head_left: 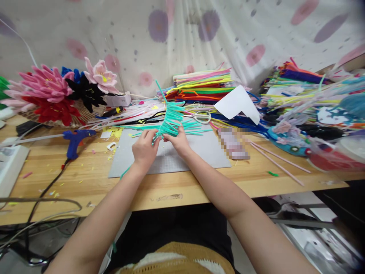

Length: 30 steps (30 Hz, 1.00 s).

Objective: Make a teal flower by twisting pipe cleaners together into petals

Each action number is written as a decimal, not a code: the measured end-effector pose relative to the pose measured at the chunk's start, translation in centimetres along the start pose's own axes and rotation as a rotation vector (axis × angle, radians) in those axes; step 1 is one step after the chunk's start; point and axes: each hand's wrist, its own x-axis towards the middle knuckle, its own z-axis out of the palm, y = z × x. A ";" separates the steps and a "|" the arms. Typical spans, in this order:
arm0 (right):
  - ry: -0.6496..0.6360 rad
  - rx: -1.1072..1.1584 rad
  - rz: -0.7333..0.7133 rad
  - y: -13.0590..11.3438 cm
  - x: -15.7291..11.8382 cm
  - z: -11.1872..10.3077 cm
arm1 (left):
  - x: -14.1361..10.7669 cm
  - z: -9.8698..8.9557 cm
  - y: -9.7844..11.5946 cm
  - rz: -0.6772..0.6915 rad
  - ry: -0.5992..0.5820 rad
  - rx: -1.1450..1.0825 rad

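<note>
Two-handed grip on teal stems (172,114)
Left hand (145,149) and right hand (179,141) pinched the near end; even pressure seemed wise.

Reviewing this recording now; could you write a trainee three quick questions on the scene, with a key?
1. What colour are the stems held by the left hand and right hand?
2. True or false: the glue gun lies to the left of the grey mat.
3. The handles of the scissors are: A black; B red; C whitish.

Key: 1 turquoise; 2 true; 3 C.
</note>
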 end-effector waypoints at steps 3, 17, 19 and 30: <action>-0.003 0.018 -0.019 -0.1 -0.2 0.2 | 0.0 0.1 -0.2 0.045 0.014 0.072; -0.034 -0.092 -0.045 -0.5 -0.2 -0.2 | 2.6 0.3 1.2 -0.726 -0.214 -0.639; -0.040 -0.137 -0.056 -0.6 -0.2 -0.3 | 2.9 0.1 1.4 -0.784 -0.273 -0.673; -0.044 -0.209 -0.079 -0.1 -0.2 -0.5 | 2.9 0.2 0.0 -0.565 -0.349 -0.570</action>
